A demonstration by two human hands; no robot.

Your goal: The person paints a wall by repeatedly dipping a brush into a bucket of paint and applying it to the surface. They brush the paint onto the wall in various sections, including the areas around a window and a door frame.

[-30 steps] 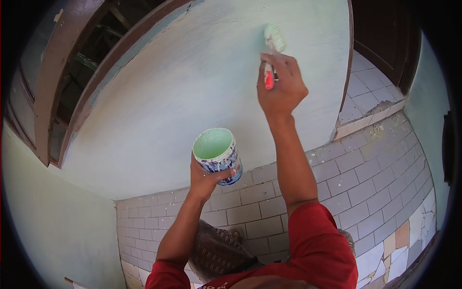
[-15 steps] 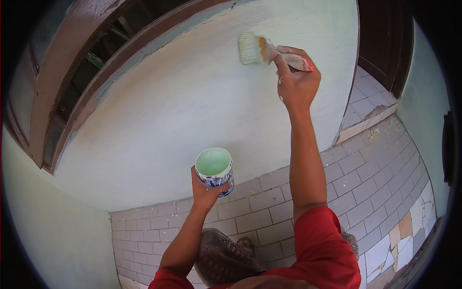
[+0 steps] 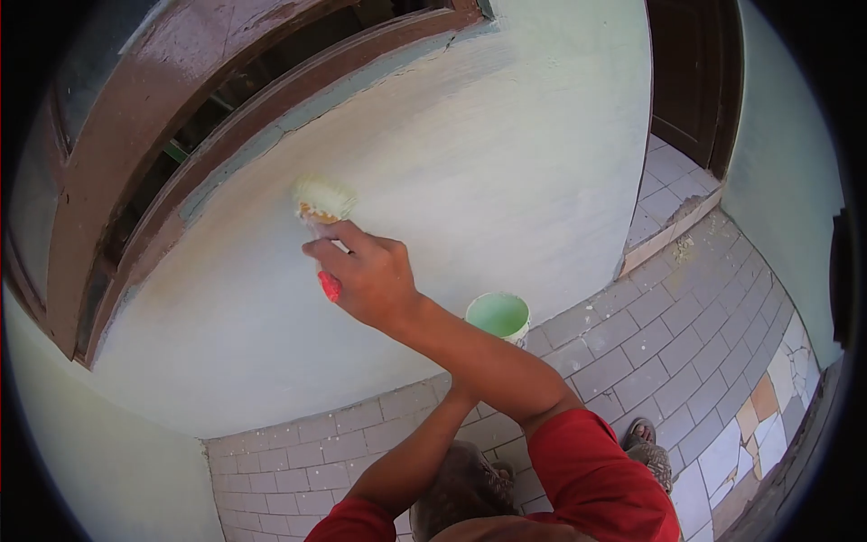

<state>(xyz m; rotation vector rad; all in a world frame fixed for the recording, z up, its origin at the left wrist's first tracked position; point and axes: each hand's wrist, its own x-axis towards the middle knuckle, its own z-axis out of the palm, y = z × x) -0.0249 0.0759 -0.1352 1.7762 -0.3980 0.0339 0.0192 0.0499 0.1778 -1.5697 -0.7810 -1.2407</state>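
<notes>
My right hand (image 3: 366,275) is closed around the handle of a wide paintbrush (image 3: 327,194), whose red handle end sticks out below the fist. Pale green paint coats the bristles, which are against the wall (image 3: 406,226) below the window frame and slightly blurred. Lower right, a paint can (image 3: 498,314) with pale green paint inside shows its rim above my right forearm. My left forearm (image 3: 420,452) passes behind the right one towards this can. My left hand's fingers are hidden there, but the can has moved along with that arm, still held up.
A brown wooden window frame (image 3: 135,144) runs along the upper left, with cracked plaster beneath it. Grey floor tiles (image 3: 343,443) meet the wall's foot. On the right are a doorway with a raised step (image 3: 673,230), a dark door (image 3: 691,81) and another wall (image 3: 781,208).
My right hand has carried the paintbrush left and down across the wall, its forearm now crossing over the left. The paint can has shifted right in view. The camera view has shifted somewhat.
</notes>
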